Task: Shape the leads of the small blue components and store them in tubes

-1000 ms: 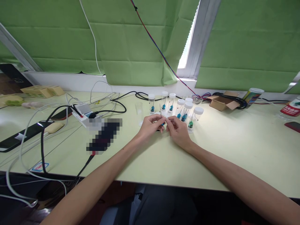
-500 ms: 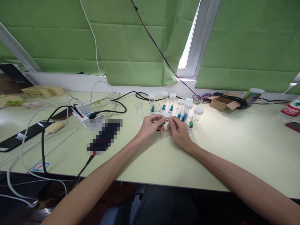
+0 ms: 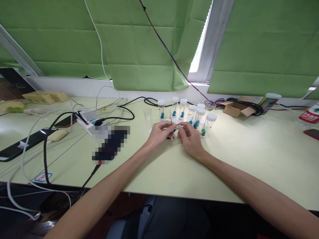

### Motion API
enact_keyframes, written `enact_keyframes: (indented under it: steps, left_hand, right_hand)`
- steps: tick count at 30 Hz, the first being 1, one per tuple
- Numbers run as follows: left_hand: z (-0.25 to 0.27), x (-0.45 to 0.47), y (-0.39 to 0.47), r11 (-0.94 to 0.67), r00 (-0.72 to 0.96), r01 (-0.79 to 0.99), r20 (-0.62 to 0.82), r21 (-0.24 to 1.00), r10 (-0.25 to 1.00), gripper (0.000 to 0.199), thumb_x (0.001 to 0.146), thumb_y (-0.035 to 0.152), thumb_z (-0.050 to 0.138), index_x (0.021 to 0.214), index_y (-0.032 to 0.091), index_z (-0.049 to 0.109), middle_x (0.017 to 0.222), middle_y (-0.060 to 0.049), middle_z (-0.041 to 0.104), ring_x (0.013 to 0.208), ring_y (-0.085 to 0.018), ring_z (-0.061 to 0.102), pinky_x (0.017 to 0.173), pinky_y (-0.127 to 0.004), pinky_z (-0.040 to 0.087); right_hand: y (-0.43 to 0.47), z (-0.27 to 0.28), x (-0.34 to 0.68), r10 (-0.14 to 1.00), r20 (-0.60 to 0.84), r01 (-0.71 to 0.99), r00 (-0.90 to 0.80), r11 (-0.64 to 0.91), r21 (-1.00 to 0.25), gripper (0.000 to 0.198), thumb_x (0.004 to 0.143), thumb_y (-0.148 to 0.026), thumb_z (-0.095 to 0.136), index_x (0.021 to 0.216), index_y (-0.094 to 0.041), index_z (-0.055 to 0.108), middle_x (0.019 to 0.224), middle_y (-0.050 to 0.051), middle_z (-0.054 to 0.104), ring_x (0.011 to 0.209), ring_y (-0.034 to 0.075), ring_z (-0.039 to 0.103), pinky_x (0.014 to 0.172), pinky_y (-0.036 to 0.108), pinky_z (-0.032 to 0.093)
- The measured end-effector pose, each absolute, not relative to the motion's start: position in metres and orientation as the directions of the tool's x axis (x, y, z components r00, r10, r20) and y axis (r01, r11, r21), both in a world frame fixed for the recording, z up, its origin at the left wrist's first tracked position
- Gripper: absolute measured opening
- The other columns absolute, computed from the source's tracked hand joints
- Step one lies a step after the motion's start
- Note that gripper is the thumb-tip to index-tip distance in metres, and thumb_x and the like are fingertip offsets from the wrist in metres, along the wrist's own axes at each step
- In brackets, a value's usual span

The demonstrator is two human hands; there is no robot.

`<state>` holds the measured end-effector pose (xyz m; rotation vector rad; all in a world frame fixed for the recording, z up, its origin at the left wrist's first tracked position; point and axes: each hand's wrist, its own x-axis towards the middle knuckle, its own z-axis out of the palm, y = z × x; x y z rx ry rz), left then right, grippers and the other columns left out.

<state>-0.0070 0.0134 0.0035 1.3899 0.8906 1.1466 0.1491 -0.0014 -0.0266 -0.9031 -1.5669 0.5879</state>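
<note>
- One small blue piece with a thin upright wire (image 3: 173, 131) is at the centre of the worktop (image 3: 249, 156), gripped by the left hand (image 3: 161, 132), mostly hidden by its fingers.
- The right hand (image 3: 190, 137) meets it with thumb and forefinger pinched on one tiny pale piece (image 3: 177, 126), too small to make out.
- Just behind the hands, one white round object (image 3: 171, 120) is partly covered by them.
- Seven clear cylindrical vials with white caps (image 3: 209, 124) stand behind and to the right; the nearest stands just beside the right hand, crowding that side. Blue contents show in five, green in one; the seventh is largely hidden by its neighbours.
- One clear uncapped tube (image 3: 148, 121) stands near the left hand.
- Farther left: one white power strip (image 3: 87, 122) amid tangled black and white cables, one pixelated dark object (image 3: 111, 144) and one long black glossy device (image 3: 27, 143).
- Farther right, well apart: one open brown cardboard box (image 3: 236, 109) with black cable over it, one colourful white-lidded canister (image 3: 269, 103) and one clear bottle with a red label (image 3: 310, 114).
- Green fabric blinds (image 3: 149, 49) hang behind.
</note>
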Motion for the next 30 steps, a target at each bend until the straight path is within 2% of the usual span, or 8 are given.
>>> enact_keyframes:
  steps: [30]
  left_hand:
    - [0.0057, -0.0059, 0.0113, -0.144, 0.291, -0.067, 0.158, 0.987, 0.944, 0.029, 0.078, 0.045, 0.076, 0.081, 0.017, 0.072, 0.079, -0.002, 0.061, 0.06, -0.01, 0.056, 0.059, -0.027, 0.048]
  right_hand:
    - [-0.0031, -0.0227, 0.1487, 0.815, 0.578, 0.244, -0.05, 0.571, -0.784, 0.027, 0.098, -0.045, 0.049, 0.094, -0.02, 0.058, 0.061, -0.003, 0.055, 0.049, 0.011, 0.052, 0.049, 0.024, 0.042]
